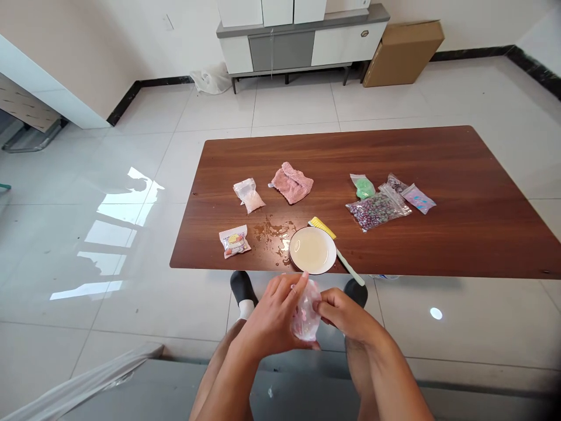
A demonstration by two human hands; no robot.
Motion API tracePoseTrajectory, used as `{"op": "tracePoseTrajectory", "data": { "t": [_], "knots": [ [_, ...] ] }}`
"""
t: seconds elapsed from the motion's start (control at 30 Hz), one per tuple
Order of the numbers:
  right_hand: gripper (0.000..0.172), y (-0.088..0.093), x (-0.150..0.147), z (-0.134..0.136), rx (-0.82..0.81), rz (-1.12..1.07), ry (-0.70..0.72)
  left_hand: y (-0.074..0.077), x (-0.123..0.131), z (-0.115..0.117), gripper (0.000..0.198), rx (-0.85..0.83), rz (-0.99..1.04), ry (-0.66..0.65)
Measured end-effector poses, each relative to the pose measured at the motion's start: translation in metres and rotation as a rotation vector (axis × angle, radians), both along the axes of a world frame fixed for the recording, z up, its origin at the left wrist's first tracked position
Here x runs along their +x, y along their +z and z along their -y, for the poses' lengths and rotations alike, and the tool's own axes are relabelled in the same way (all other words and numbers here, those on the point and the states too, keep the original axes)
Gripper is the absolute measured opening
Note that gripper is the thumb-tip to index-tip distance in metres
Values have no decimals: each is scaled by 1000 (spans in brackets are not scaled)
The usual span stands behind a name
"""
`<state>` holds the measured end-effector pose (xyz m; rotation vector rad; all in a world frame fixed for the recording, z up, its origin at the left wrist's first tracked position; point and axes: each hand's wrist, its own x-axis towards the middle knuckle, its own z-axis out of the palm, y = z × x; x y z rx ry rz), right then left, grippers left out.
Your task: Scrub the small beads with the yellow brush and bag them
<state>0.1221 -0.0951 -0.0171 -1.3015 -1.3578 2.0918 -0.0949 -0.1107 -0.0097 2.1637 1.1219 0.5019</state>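
Between my hands, in front of the table's near edge, is a small clear plastic bag with pink marks (305,313). My left hand (278,313) is wrapped round its left side, thumb and fingers bent about it. The fingertips of my right hand (339,311) pinch the bag's right side. What is inside the bag is hard to make out. Just beyond my hands, a white bowl of cloudy liquid (312,250) stands at the table edge. A brush with yellow bristles and a pale handle (349,266) lies beside and behind the bowl.
The brown table (438,245) bears a pink cloth (293,183), a pale pink bag (249,195), a printed packet (235,241), a bag of beads (377,209), a green bag (363,187) and a pink-blue packet (419,199). Spilled liquid (272,231) lies left of the bowl.
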Motion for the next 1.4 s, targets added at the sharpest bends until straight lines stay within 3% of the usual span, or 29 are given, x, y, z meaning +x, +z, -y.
{"op": "tracePoseTrajectory", "data": {
  "t": [0.33,0.57,0.73,0.87,0.97,1.07,1.13,1.27,1.4],
  "knots": [
    [38,12,13,-3,76,61,135,-4,6,4,143,-418,346,-85],
    [40,8,15,0,72,142,147,-1,1,4,117,-372,383,100],
    [39,10,24,-1,39,122,40,-2,5,2,108,-425,311,79],
    [41,12,24,-3,-11,13,-167,0,6,-1,85,-469,302,124],
    [44,12,18,-4,-15,-116,-501,2,9,0,83,-407,296,171],
    [40,10,7,-5,2,-270,-884,3,16,2,85,-289,261,127],
    [33,10,1,-7,-5,-351,-1060,3,23,2,84,-239,222,87],
    [27,12,-3,-8,-23,-441,-1260,1,35,1,86,-188,139,101],
    [23,25,-3,-3,59,-483,-1377,-1,39,0,84,-142,109,90]
  ]
}}
